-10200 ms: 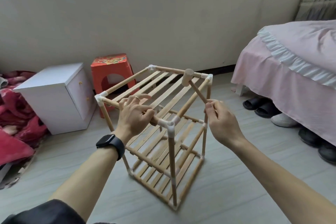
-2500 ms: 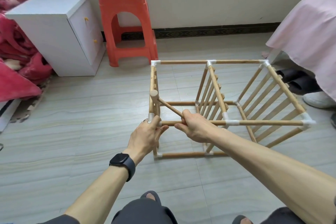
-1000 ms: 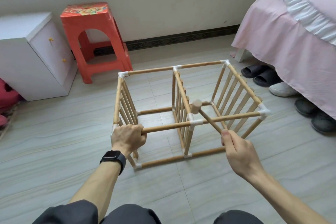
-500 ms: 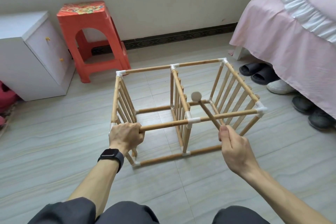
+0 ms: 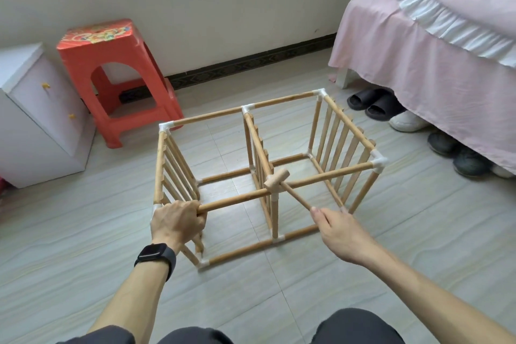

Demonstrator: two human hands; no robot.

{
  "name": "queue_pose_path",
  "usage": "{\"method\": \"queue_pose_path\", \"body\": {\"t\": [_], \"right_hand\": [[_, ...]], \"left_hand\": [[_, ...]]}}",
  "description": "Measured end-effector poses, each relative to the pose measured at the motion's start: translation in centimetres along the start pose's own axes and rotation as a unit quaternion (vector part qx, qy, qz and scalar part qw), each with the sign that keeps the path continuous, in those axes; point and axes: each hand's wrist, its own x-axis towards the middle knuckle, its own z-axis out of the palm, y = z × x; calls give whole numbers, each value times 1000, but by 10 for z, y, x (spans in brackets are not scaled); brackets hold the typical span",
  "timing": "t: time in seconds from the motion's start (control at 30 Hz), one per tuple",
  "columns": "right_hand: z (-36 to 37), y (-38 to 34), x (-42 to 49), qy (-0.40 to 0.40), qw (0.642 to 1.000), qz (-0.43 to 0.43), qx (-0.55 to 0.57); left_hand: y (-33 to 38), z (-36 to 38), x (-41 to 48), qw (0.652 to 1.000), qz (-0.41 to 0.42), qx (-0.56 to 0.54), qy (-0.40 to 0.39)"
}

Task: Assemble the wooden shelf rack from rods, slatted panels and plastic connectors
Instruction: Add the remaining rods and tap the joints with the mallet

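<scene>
Now my wooden mallet (image 5: 276, 178), raised a moment ago, lands on the middle plastic connector (image 5: 275, 198) of the rack (image 5: 282, 102) at twelve o'clock, right hand (image 5: 339, 232) clamped round its handle, left hand (image 5: 178, 222) gripping the front rod (image 5: 234, 200), likely seating that joint.

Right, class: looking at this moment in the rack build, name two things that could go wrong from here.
The mallet head sits at the white middle connector; an off-centre blow might crack the plastic or glance off. The left hand grips that same rod at one corner only, so the rack could skid on the tiled floor.
</scene>
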Motion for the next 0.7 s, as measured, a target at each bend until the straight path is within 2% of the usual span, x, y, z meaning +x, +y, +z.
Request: {"method": "queue_pose_path", "body": {"t": [0.07,0.13,0.23,0.3,0.4,0.43,0.57,0.63,0.7], "right_hand": [[-1,5,2,-5,999,20,36],[-8,14,-1,39,991,47,119],[-21,40,-10,100,958,105,247],[-32,61,-16,153,939,144,274],[-49,90,-24,224,908,190,298],[-55,98,-25,238,897,203,311],[-66,119,-20,244,875,241,341],[-68,124,-17,231,882,248,329],[-72,127,-16,213,890,246,318]], "left_hand": [[-4,0,4,1000,5,5,-5],[-8,-3,9,1000,6,24,-14],[-12,-9,17,998,-15,38,-41],[-9,-17,25,996,-26,21,-84],[23,-33,37,983,27,-44,-177],[41,-39,40,979,65,-73,-181],[129,-60,48,963,263,-24,-57],[173,-65,48,956,288,7,-49],[202,-62,49,966,251,-9,-61]]}}
